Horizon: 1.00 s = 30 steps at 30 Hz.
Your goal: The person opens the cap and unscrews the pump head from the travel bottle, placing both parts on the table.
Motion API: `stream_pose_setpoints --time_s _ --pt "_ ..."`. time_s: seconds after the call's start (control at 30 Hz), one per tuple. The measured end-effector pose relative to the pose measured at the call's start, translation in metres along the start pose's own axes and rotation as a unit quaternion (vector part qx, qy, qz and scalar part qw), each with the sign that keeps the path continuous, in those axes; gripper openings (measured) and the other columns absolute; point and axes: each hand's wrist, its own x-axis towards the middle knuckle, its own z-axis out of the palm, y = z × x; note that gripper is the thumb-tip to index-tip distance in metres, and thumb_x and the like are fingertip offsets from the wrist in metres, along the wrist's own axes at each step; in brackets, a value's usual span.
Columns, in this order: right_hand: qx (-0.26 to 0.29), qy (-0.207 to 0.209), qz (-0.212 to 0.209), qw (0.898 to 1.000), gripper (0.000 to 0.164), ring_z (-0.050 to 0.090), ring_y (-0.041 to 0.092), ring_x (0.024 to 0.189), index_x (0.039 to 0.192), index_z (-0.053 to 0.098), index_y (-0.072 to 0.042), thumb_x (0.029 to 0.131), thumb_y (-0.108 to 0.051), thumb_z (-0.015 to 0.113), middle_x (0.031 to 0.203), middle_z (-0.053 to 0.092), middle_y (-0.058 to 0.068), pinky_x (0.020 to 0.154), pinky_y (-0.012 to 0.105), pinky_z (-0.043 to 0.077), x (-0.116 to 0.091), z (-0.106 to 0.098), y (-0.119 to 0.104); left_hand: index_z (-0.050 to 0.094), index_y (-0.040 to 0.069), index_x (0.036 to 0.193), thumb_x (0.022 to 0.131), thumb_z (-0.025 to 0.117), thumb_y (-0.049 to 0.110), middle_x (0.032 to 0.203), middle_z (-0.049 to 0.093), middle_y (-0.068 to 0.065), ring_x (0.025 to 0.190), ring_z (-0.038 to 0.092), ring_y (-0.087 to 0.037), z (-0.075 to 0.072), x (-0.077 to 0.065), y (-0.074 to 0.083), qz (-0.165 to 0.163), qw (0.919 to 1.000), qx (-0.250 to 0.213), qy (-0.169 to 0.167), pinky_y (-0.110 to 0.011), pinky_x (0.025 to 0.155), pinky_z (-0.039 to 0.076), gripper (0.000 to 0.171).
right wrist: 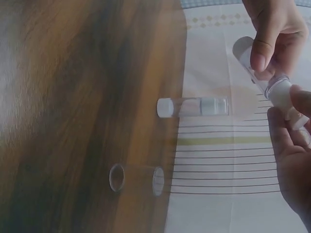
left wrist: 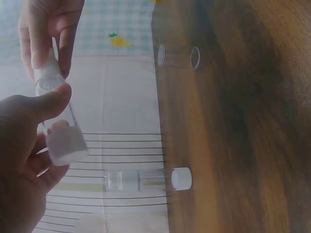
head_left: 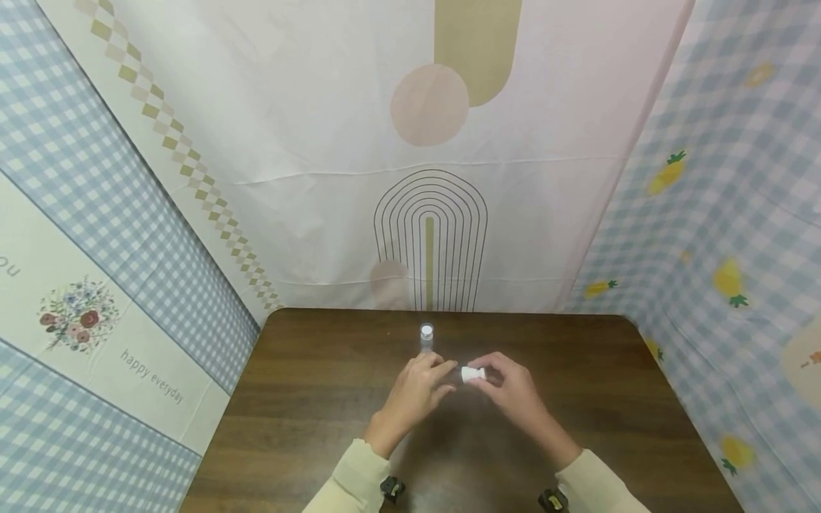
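Note:
My left hand [head_left: 415, 390] grips a small clear bottle with a white base [left wrist: 67, 145], holding it tilted above the table. At the bottle's other end, the fingers and thumb of my right hand [head_left: 513, 388] pinch its white pump top [head_left: 473, 373]. Whether the top is screwed tight cannot be seen. A second clear bottle [right wrist: 165, 108] with a white base stands upright on the table, just beyond my left hand in the head view. An open-ended clear cap [right wrist: 158, 182] stands beside it in both wrist views; my right hand mostly hides it in the head view.
The brown wooden table [head_left: 308, 413] ends at a pale patterned cloth [head_left: 321, 235] hung behind it. Blue checked cloths [head_left: 693, 235] hang at both sides. A dark device sits on each wrist by the light sleeves [head_left: 359, 474].

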Motion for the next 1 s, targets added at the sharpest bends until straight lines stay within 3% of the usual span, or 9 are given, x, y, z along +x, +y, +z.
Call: stream_pose_setpoints --time_s 0.13,0.27,0.43,0.57,0.7,0.87,1.0 --pt "0.006 -0.009 -0.035 0.999 0.027 0.072 0.019 0.097 0.101 0.073 -0.013 0.081 0.002 0.084 0.102 0.072 0.001 0.084 0.029 0.061 0.0004 -0.0005 0.0024 0.077 0.013 0.115 0.079 0.09 0.023 0.097 0.069 0.0 0.089 0.063 -0.016 0.0005 -0.0004 0.0009 -0.007 0.9999 -0.005 -0.006 -0.032 0.081 0.055 0.04" --pt "0.048 -0.035 -0.034 0.998 0.037 0.07 0.027 0.109 0.114 0.069 -0.008 0.082 0.004 0.082 0.115 0.07 0.01 0.093 0.033 0.058 0.0006 -0.0018 0.0049 0.077 0.014 0.114 0.078 0.091 0.025 0.096 0.068 0.0 0.087 0.063 -0.016 0.0031 -0.0016 0.001 -0.007 0.9999 0.008 -0.001 -0.032 0.079 0.054 0.04" --pt "0.064 -0.043 0.048 0.996 0.042 0.068 0.029 0.115 0.125 0.065 -0.009 0.087 -0.012 0.083 0.123 0.07 0.012 0.096 0.033 0.058 0.0011 -0.0046 0.005 0.077 0.015 0.113 0.076 0.093 0.023 0.094 0.068 -0.001 0.087 0.063 -0.017 0.0039 -0.0028 0.0014 -0.001 0.9998 0.016 0.01 -0.033 0.077 0.053 0.04" --pt "0.013 -0.044 0.108 0.993 0.031 0.069 0.02 0.104 0.118 0.07 -0.015 0.091 -0.028 0.08 0.114 0.073 0.005 0.088 0.032 0.058 0.0035 -0.0051 0.002 0.077 0.016 0.112 0.076 0.093 0.026 0.094 0.067 0.0 0.087 0.063 -0.016 0.0048 -0.0032 0.0007 0.002 0.9995 0.03 0.014 -0.032 0.076 0.052 0.041" --pt "-0.007 -0.064 0.145 0.987 0.027 0.066 0.016 0.088 0.112 0.071 -0.016 0.093 -0.034 0.078 0.101 0.072 0.003 0.073 0.03 0.054 0.0038 -0.0049 -0.0003 0.077 0.017 0.113 0.077 0.092 0.028 0.095 0.067 0.001 0.087 0.063 -0.015 0.0072 -0.0038 0.0003 0.007 0.9991 0.041 0.012 -0.03 0.076 0.052 0.04" --pt "0.027 -0.08 0.168 0.982 0.021 0.067 0.022 0.077 0.107 0.069 -0.012 0.093 -0.026 0.078 0.089 0.072 0.005 0.062 0.028 0.053 0.0034 -0.0037 -0.0011 0.078 0.017 0.113 0.077 0.092 0.027 0.095 0.067 0.002 0.087 0.063 -0.015 0.0077 -0.0041 0.0016 0.004 0.9992 0.039 0.005 -0.03 0.076 0.052 0.04" --pt "0.033 -0.077 0.157 0.984 0.021 0.068 0.019 0.083 0.106 0.07 -0.012 0.091 -0.023 0.08 0.094 0.072 0.005 0.065 0.026 0.054 0.0031 -0.0045 -0.0009 0.078 0.018 0.114 0.078 0.091 0.028 0.096 0.068 0.002 0.089 0.063 -0.014 0.007 -0.0038 0.0025 -0.003 0.9993 0.037 -0.007 -0.03 0.077 0.052 0.04"
